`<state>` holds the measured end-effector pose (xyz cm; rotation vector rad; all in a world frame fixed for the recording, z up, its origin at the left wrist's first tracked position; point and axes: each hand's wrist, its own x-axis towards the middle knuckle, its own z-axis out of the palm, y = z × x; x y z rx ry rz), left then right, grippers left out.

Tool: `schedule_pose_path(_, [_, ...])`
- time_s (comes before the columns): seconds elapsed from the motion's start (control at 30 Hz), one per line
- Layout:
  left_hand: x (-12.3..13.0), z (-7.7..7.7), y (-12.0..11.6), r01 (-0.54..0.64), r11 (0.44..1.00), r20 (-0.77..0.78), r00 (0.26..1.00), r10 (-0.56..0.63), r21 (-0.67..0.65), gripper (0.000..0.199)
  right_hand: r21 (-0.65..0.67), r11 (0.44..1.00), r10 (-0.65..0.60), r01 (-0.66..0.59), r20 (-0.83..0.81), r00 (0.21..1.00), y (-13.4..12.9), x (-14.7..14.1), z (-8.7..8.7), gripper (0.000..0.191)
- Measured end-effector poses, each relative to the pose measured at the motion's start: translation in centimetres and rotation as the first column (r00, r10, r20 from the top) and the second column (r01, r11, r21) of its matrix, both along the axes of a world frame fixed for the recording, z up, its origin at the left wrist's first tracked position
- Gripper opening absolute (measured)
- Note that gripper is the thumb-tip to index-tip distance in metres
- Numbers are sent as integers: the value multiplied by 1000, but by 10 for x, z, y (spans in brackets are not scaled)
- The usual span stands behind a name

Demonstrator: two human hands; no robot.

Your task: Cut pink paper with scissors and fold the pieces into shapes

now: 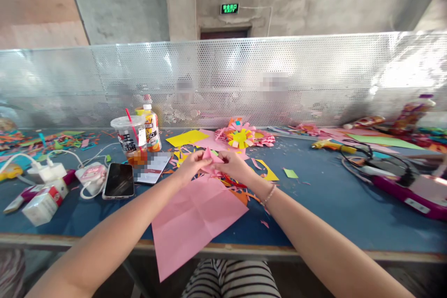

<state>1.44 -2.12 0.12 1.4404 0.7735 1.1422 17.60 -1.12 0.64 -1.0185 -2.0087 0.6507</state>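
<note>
Both hands meet over the middle of the table, pinching a small folded piece of pink paper [208, 154] that comes to a point at the top. My left hand [193, 165] grips its left side, and my right hand [233, 165] grips its right side. Below them lies a larger pink sheet [199, 219] with crossing creases, its near corner hanging over the table edge. Red and orange paper strips [240, 193] lie partly under my right wrist. Just beyond the hands sits a pink and yellow paper flower [240, 137].
On the left are a phone [119, 180], a plastic cup with a red straw [129, 137], a bottle [151, 128] and white chargers [92, 174]. To the right lie a purple power strip [408, 195] with black cables and a yellow-handled tool [331, 145]. A perforated metal screen [223, 63] stands behind.
</note>
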Motion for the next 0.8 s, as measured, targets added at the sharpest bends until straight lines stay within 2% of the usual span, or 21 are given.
schedule_pose_path(0.1, [-1,1,1,-13,1000,14,1000,13,14,26,20,999,-37,38,-40,999,2,4,4,30])
schedule_pose_path(0.23, [-2,2,3,-14,1000,38,999,14,-24,31,-100,993,48,-62,-144,988,6,8,4,22])
schedule_pose_path(0.3, [-3,1,5,-4,1000,52,999,6,-30,29,-112,989,80,-101,-176,981,7,8,3,19])
schedule_pose_path(0.37, [-3,-1,7,14,1000,60,998,-12,-25,29,-111,987,96,-120,-197,976,7,7,2,16])
schedule_pose_path(0.5, [-3,-2,7,42,999,83,996,-39,-32,30,-193,968,99,-160,-292,951,6,5,1,14])
schedule_pose_path(0.7, [-5,5,3,42,987,203,979,-10,-153,22,-329,896,69,-298,-561,825,6,4,1,17])
schedule_pose_path(0.8, [-7,8,2,68,986,231,972,-31,-153,17,-349,869,61,-352,-629,775,5,5,3,14])
